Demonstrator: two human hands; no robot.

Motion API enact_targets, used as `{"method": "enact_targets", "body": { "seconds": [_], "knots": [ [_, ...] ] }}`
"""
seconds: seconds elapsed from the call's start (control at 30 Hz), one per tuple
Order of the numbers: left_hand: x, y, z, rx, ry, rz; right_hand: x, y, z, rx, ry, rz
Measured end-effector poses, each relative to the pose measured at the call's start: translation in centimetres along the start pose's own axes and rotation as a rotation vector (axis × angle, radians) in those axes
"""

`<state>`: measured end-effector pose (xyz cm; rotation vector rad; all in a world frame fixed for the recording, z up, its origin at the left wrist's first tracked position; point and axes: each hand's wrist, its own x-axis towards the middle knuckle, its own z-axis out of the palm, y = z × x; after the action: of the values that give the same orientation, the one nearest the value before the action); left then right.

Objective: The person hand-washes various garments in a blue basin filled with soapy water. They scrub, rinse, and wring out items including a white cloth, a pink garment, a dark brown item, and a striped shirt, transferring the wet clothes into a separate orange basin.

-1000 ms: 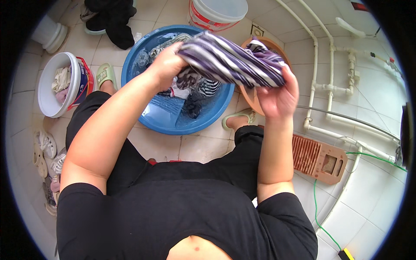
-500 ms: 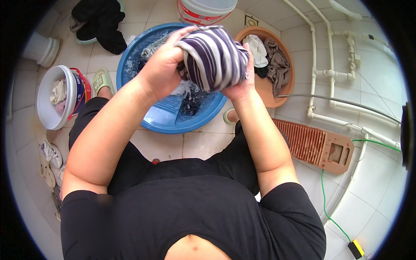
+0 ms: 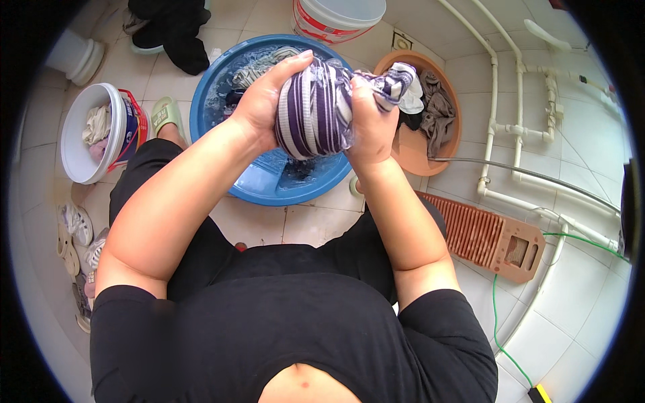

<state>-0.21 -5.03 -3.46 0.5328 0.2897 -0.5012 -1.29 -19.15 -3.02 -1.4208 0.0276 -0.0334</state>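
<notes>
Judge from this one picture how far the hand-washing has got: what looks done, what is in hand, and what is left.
Done: a few wet pieces lie in the brown basin. In hand: the left hand and right hand both grip a bunched striped cloth above the blue basin. Left: more clothes sit in the blue basin's water, and others in the white bucket.

1. two hands: the left hand [image 3: 263,104] and the right hand [image 3: 371,127], both gripping one purple-and-white striped cloth [image 3: 314,111].
2. two basins: one blue basin [image 3: 269,185] and one brown basin [image 3: 420,154].
3. two white buckets: one at the left [image 3: 84,171] with clothes in it, one at the top [image 3: 336,17].
4. one ribbed brown washboard [image 3: 480,235].
5. one green slipper [image 3: 164,114].
6. one green cord [image 3: 494,302].
</notes>
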Motion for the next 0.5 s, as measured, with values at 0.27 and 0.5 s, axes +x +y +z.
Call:
{"method": "enact_targets", "body": {
  "seconds": [0.27,0.5],
  "knots": [
    [0.8,-0.9,-1.3,-0.135,-0.056,-0.253,-0.4,-0.2,1.1,-0.486,-0.087,-0.567],
    [0.8,-1.4,-1.8,0.126,-0.037,-0.302,-1.3,-2.2,0.3,-0.614,-0.367,-0.789]
  ]
}}
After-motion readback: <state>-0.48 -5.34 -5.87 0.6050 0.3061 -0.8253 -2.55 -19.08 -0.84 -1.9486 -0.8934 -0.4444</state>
